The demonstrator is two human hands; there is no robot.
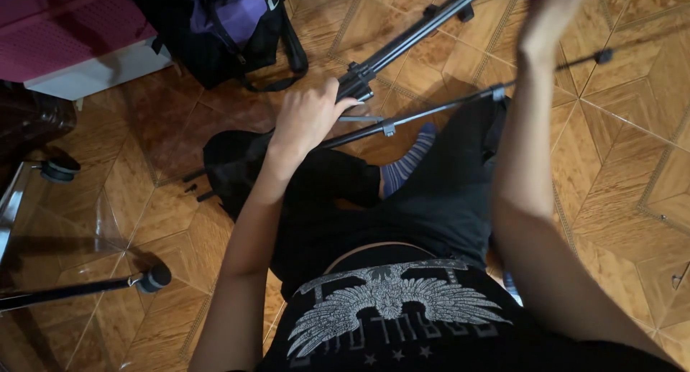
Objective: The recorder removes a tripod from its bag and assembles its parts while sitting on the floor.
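Tripod stand [402, 38], black metal, lies folded across a tiled wood-pattern floor [618, 149], its main tube running from the person's lap up toward the top edge of the view. Two thin brace legs [431, 113] branch from it and pass over the knees, one ending in a small rubber foot [604, 56] at the right. Left hand [305, 117] is curled around the stand at its collar joint [357, 81], fingers wrapped over the tube, thumb pointing toward the clamp. Right hand [550, 12] is raised near the top edge, blurred and partly cropped; whether its fingers are spread or closed on anything cannot be told. The person sits on the floor in black trousers and a black shirt with a silver winged print [392, 304]; a blue striped sock [406, 163] shows between the legs. A black and purple bag [230, 23] rests on the floor beyond the left hand, beside a pink-topped box [79, 45]. At lower left, another black pole with a rounded end [151, 278] lies near a clear floor mat [65, 221] and a chair castor [57, 171].
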